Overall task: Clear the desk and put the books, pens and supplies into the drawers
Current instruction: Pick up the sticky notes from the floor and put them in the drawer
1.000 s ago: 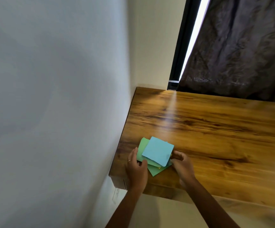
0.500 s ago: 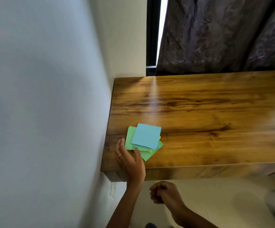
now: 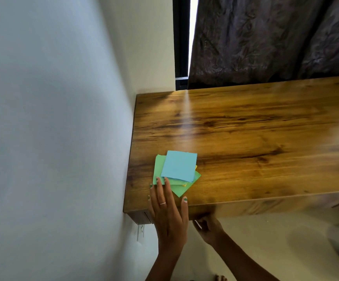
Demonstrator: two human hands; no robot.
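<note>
Two hands: left hand (image 3: 167, 216) flat, fingers on paper stack (image 3: 176, 171); right hand (image 3: 209, 228) curled under desk (image 3: 245, 138) edge, grip unclear.

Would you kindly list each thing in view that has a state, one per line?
Paper stack: lying flat on the desk near its left front corner, sheets fanned out, blue on top.
Left hand: fingers straight, tips resting on the stack's near edge.
Right hand: below the desk's front edge, fingers curled at something there; grip unclear.
Curtain: drawn, a bright gap at its left.

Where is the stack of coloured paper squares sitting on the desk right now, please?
In the head view, the paper stack lies near the desk's front left corner, close to the wall, with the left hand's fingertips on its near edge.
</note>
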